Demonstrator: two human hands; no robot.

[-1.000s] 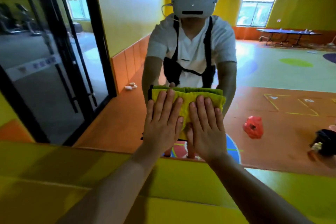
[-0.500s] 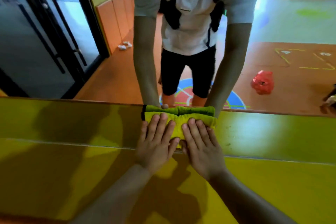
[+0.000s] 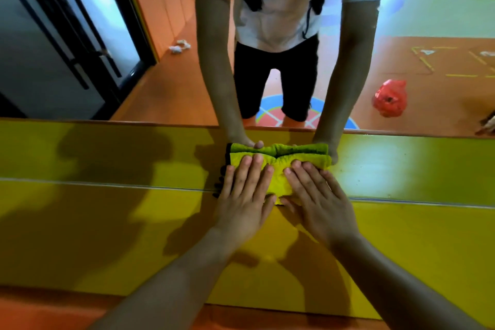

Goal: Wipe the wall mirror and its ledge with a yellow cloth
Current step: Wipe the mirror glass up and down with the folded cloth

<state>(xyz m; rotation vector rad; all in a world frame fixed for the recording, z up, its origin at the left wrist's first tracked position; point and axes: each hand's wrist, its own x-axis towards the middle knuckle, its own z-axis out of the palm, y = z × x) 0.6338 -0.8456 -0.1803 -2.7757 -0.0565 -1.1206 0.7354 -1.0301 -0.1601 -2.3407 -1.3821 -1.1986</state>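
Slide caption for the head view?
Left hand and right hand press the yellow cloth flat at the lower edge of the mirror.

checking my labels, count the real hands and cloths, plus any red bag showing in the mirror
hands: 2 (left hand, right hand)
yellow cloth: 1
red bag, seen only in the mirror: 1
total: 4

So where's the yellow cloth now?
The yellow cloth is central in the head view, on the mirror just above the ledge, under the left hand and right hand.
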